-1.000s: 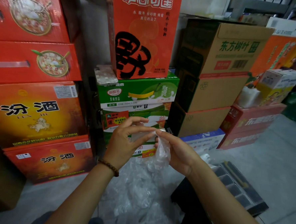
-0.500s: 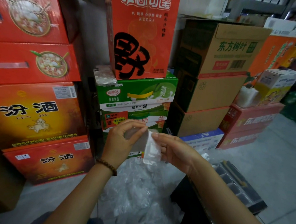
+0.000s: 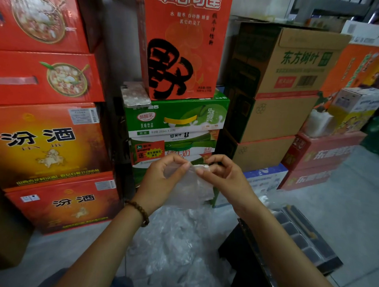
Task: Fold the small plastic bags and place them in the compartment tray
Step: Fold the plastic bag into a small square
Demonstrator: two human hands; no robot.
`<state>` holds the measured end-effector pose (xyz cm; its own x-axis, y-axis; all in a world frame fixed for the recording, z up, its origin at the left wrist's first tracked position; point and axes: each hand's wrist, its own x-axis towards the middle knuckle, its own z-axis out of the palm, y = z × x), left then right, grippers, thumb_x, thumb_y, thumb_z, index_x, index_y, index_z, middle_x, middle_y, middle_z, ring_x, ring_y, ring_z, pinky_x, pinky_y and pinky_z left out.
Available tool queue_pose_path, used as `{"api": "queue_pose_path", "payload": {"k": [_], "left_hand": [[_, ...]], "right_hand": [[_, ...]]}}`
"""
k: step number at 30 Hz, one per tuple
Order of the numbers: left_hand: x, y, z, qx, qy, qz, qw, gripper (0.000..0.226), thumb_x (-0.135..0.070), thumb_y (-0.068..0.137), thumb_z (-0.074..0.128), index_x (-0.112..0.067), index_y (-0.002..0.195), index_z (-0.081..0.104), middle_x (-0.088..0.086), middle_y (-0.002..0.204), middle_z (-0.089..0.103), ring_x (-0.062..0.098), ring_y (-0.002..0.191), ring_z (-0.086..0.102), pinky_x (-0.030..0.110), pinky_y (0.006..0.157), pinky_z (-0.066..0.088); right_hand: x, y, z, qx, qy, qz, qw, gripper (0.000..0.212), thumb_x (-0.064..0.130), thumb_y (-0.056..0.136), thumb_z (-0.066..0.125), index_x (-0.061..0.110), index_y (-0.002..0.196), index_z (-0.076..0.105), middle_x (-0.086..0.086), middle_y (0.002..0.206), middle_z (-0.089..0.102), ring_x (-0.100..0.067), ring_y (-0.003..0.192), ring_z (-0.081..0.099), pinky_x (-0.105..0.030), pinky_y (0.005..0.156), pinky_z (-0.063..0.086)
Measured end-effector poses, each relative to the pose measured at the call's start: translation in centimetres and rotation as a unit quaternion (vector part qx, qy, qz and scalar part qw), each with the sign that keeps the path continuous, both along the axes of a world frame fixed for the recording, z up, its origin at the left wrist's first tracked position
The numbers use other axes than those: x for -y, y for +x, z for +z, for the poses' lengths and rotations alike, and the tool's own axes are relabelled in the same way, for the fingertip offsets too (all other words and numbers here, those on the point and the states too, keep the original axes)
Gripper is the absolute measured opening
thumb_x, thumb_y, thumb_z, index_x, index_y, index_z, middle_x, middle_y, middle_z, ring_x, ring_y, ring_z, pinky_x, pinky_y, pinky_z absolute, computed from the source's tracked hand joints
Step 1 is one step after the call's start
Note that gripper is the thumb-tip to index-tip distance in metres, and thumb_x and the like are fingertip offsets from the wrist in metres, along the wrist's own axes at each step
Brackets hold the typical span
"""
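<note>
The left hand (image 3: 159, 182) and the right hand (image 3: 225, 178) are pinching the top of a small plastic bag (image 3: 192, 189). Under them, more bags (image 3: 173, 242) are lying on the grey floor (image 3: 346, 208). The compartment tray (image 3: 301, 221) is sitting below the right hand. Stacked boxes (image 3: 46, 143) are standing behind the hands.

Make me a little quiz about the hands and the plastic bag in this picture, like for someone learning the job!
1. True or false: the left hand and the right hand both pinch the small plastic bag.
2. The bead bracelet sits on which wrist? A) left B) right
3. Fill in: the compartment tray lies on the person's ____ side.
Key: 1 true; 2 A; 3 right.
</note>
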<state>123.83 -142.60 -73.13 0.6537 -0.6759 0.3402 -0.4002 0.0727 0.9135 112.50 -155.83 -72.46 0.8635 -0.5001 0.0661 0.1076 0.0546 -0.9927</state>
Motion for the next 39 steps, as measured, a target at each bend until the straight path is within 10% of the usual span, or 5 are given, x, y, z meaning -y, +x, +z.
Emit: {"api": "queue_pose_path", "payload": {"k": [18, 31, 39], "left_hand": [[0.7, -1.2, -0.2, -0.274, 0.005, 0.039, 0.961, 0.027, -0.033, 0.083, 0.067, -0.009, 0.096, 0.071, 0.011, 0.095, 0.073, 0.025, 0.090, 0.069, 0.037, 0.081, 0.055], [1.0, -1.0, 0.1, -0.309, -0.053, 0.074, 0.947, 0.018, -0.029, 0.090, 0.062, -0.013, 0.092, 0.070, 0.008, 0.089, 0.074, 0.021, 0.083, 0.070, 0.030, 0.072, 0.057], [0.7, -0.8, 0.5, -0.325, -0.052, 0.091, 0.940, 0.023, -0.035, 0.082, 0.069, -0.015, 0.093, 0.070, 0.006, 0.092, 0.074, 0.023, 0.089, 0.070, 0.037, 0.082, 0.056]], "right_hand": [[-0.7, 0.8, -0.5, -0.011, 0.058, -0.035, 0.998, 0.040, 0.021, 0.088, 0.065, -0.008, 0.115, 0.059, -0.014, 0.102, 0.069, -0.023, 0.090, 0.066, -0.032, 0.080, 0.055], [-2.1, 0.7, -0.7, -0.054, -0.101, 0.034, 0.993, 0.026, 0.034, 0.104, 0.034, 0.036, 0.126, 0.048, 0.023, 0.120, 0.057, 0.018, 0.107, 0.053, -0.003, 0.087, 0.040], [-2.0, 1.0, -0.9, -0.058, -0.091, 0.023, 0.994, 0.025, 0.027, 0.102, 0.045, 0.011, 0.114, 0.060, -0.010, 0.105, 0.067, -0.017, 0.092, 0.063, -0.028, 0.080, 0.051]]}}
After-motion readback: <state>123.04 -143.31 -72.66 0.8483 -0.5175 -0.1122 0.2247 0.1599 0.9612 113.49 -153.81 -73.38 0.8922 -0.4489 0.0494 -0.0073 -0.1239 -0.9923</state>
